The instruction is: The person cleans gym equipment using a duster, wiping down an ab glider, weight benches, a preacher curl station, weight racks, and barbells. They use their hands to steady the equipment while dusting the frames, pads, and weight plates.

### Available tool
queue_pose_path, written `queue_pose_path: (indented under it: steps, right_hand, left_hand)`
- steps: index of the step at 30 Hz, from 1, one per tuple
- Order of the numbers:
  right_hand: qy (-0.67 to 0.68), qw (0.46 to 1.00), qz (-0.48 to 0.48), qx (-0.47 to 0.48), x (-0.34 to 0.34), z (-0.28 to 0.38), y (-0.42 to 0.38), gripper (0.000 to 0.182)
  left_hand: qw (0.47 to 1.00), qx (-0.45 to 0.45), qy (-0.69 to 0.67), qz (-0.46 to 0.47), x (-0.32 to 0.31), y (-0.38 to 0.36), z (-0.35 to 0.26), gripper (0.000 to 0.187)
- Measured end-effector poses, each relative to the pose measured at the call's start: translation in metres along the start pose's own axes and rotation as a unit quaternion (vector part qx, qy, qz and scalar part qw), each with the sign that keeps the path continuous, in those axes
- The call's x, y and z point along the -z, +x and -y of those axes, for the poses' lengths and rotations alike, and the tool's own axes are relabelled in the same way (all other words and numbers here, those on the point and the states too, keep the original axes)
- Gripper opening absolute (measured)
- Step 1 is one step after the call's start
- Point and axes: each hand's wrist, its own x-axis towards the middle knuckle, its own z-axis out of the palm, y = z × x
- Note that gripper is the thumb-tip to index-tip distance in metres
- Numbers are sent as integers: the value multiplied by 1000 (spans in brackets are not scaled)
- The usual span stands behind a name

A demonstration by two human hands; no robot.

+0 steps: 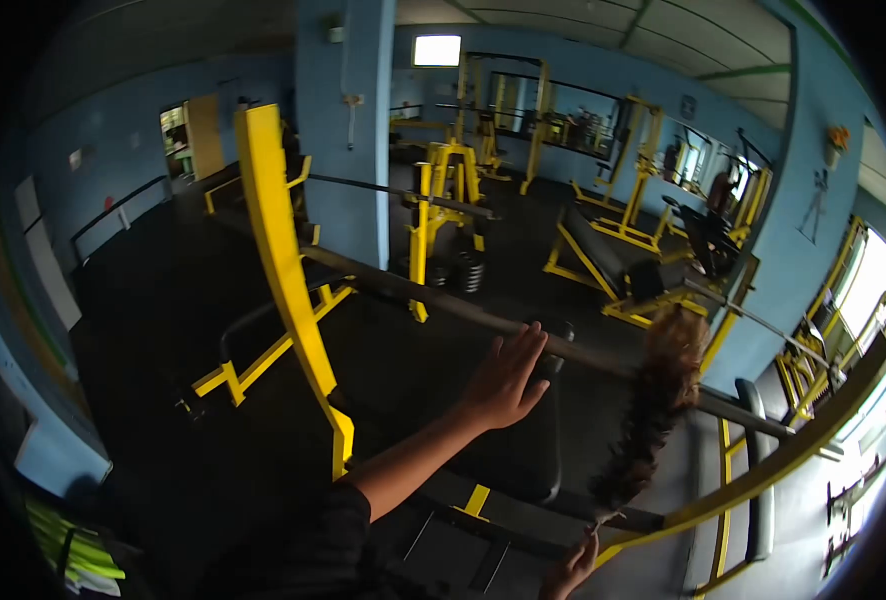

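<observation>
My left hand (508,385) is stretched out with its fingers extended, holding nothing. Its fingertips overlap the long dark bar (418,292) that runs across the yellow bench frame. Low in the view, my right hand (571,570) is closed around the thin handle of a feather duster (648,420). The duster's dark brown plumes rise to a lighter, blurred tip, which passes in front of the bar. Below my left hand lies a black padded bench (533,450).
A yellow upright (278,250) stands left of my arm, and a curved yellow beam (753,495) sweeps along the right. Behind are a blue pillar (348,140), a padded incline bench (593,250) and stacked weight plates (470,272). Bright green fabric (78,550) shows at lower left.
</observation>
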Motion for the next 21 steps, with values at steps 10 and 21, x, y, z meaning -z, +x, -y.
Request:
queue_pose_path:
  steps: [10,21]
  right_hand:
    - [-26,924,292,245,-201,155,-32,26]
    - [-106,948,224,201,-260,210,-19,30]
  left_hand:
    - [885,242,-330,-220,99,-59,155,75]
    - [895,237,-304,-226,122,-69,255,54]
